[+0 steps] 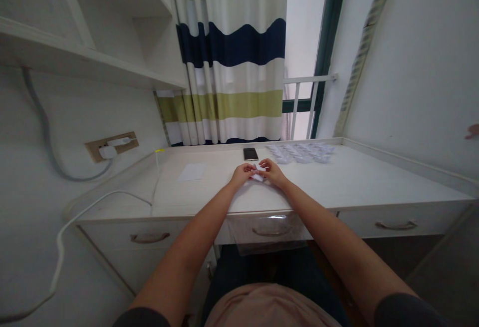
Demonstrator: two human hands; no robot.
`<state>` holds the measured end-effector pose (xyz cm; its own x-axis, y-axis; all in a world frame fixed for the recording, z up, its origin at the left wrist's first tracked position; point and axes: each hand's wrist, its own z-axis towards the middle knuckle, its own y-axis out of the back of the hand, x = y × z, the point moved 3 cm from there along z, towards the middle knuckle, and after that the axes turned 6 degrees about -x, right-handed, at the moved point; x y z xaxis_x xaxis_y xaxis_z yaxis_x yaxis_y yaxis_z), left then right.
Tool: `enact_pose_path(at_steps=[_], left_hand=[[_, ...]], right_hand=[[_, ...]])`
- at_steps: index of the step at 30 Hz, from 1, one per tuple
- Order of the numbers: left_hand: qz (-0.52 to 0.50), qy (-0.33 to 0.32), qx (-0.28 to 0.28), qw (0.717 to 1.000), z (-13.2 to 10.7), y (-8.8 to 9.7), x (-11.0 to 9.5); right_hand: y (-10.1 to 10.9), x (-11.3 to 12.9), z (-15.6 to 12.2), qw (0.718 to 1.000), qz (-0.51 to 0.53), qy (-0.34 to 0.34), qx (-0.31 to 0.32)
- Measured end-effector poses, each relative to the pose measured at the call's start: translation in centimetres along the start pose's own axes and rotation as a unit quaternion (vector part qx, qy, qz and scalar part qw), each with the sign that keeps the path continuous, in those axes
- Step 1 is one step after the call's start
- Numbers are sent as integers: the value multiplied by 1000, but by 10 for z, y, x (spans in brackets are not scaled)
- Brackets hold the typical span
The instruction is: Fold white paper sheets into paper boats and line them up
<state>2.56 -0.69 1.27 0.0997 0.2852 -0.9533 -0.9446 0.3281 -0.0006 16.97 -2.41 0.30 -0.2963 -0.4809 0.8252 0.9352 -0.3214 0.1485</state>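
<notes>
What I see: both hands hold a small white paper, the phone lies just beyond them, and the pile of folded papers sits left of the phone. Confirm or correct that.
One thing is wrong: the head view shows the pile of folded papers right of the phone, not left. The left hand and right hand hold the small white paper, the phone just beyond them.

Phone (250, 154) behind folded paper (258, 175); sheet (191, 172) left

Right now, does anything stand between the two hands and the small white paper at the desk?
Nothing visible does. The left hand and the right hand both hold the small white paper between them, over the desk. The phone lies farther back, apart.
</notes>
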Motion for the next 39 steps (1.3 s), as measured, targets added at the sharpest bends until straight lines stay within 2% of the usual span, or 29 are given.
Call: enact_pose_path(at_steps=[3, 6, 15, 24, 29, 33, 36, 39], left_hand=[[18, -14, -1, 1000, 1, 0, 2], [32, -24, -11, 999, 4, 1, 6], [87, -60, -38, 994, 7, 3, 3], [110, -79, -33, 990, 7, 3, 3], [117, -99, -37, 987, 6, 4, 3], [108, -77, -21, 991, 4, 1, 2], [105, -89, -6, 991, 3, 0, -1], [93, -97, 22, 991, 0, -2, -2]], right_hand=[[0, 0, 0, 998, -57, 36, 11], [-1, -2, 0, 996, -72, 40, 29], [-3, 0, -1, 998, -40, 21, 44], [-2, 6, -2, 999, -30, 23, 37], [-5, 12, -4, 999, 5, 0, 54], [-5, 12, -4, 998, 15, -12, 58], [-5, 8, -4, 998, 22, -23, 60], [-5, 1, -2, 995, 34, -68, 61]])
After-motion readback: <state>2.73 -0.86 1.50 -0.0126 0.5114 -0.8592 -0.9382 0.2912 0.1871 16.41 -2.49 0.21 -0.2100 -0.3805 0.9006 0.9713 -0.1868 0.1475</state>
